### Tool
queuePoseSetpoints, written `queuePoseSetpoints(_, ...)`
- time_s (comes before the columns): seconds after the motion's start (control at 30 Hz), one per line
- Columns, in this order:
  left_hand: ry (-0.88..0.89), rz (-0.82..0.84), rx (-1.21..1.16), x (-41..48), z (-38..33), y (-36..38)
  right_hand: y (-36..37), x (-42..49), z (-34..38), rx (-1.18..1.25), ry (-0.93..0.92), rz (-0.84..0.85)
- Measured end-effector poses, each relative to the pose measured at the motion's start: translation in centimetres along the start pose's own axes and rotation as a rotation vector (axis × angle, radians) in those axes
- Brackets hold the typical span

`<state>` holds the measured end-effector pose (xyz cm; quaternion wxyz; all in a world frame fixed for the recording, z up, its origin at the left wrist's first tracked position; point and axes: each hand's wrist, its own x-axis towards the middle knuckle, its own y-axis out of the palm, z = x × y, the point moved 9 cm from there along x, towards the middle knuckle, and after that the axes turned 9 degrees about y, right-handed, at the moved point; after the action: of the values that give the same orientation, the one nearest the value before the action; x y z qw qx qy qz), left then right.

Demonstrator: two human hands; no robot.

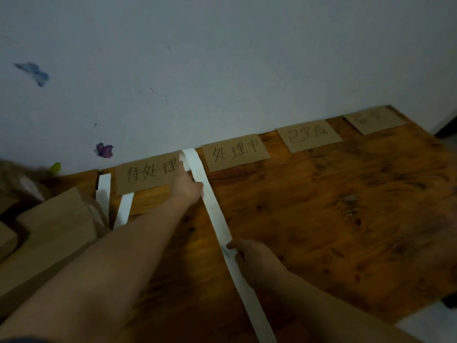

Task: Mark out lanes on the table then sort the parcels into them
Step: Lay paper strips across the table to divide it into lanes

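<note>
1. One long white paper strip (217, 219) lies on the brown wooden table (346, 219). Its long axis runs from the white wall (222, 70) toward the near edge, between two handwritten brown cardboard cards (148, 174).
2. The left hand (188, 186), fingers outstretched, presses the strip's far part.
3. The right hand (247, 253) pinches it midway, fingers curled.

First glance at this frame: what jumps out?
A long white strip runs diagonally across the brown wooden table, from the wall toward the near edge. The left hand presses its far end while the right hand pinches it midway. Four brown cardboard cards with handwritten characters line the wall edge; brown cardboard boxes sit at left.
</note>
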<state>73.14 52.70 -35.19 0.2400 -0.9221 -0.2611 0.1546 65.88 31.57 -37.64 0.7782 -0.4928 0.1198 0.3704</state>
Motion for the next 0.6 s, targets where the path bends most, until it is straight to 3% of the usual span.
queuePoseSetpoints(0.3,0.163,0.040,0.251,0.1,3.9,2.9,4.7,1.8,-1.2,-0.138,0.020,0.052)
queuePoseSetpoints(0.43,0.225,0.156,0.472,-2.0,4.6,4.6,6.0,0.9,-3.0,-0.190,0.063,0.105)
queuePoseSetpoints(0.6,0.255,0.392,0.839,-2.5,5.7,6.6,5.2,0.4,-4.2,-0.311,-0.012,0.032)
